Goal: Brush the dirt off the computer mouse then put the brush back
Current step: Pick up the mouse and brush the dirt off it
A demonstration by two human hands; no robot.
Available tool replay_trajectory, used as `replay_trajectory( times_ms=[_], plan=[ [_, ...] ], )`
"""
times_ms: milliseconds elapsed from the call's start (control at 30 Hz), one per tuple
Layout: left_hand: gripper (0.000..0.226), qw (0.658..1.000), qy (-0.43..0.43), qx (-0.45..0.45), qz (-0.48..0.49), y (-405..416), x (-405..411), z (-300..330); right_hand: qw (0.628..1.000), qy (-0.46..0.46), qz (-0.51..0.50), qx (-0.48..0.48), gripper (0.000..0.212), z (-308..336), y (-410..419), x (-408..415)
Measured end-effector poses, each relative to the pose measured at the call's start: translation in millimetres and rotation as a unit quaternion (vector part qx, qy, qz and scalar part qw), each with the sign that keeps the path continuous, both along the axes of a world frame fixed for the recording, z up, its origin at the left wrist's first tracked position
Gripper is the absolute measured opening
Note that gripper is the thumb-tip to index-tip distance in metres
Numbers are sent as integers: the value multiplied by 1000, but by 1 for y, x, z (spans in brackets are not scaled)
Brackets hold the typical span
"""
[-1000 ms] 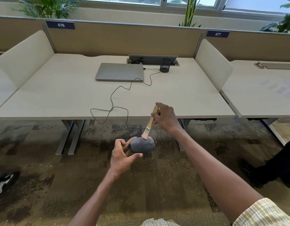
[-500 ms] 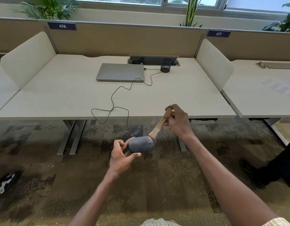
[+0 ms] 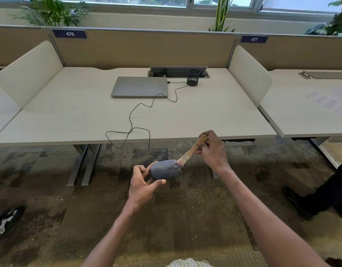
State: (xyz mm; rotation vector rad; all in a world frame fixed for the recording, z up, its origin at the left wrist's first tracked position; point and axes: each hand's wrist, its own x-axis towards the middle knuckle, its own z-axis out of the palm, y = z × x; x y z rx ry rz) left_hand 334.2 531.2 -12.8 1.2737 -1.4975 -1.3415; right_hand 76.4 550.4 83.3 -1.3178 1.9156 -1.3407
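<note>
We note a wide pale wooden desk (image 3: 195, 112) with a closed grey laptop (image 3: 139, 86) and a black mesh cup (image 3: 193, 77) at its back edge. In front of the desk, above the carpet, the left hand (image 3: 142, 185) grips the grey oval computer mouse (image 3: 165, 169), long axis roughly left-right, its cabled front pointing right. The right hand (image 3: 212, 150) pinches the wooden-handled paintbrush (image 3: 193, 150), which slants down-left, bristles touching the mouse's front end.
</note>
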Motion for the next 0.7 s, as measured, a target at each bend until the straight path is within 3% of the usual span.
replay_trajectory(
  times_ms=[167, 500, 700],
  plan=[
    [68, 1000, -18, -15, -5, 0, -2, -2, 1000, 17, 15, 18, 21, -2, 0, 0],
    [71, 1000, 2, -3, -8, -2, -4, -4, 1000, 19, -7, -9, 19, -1, -4, 1],
    [69, 999, 13, -4, -32, -2, -6, -2, 995, 100, 17, 26, 25, 1, -11, 2]
  ],
)
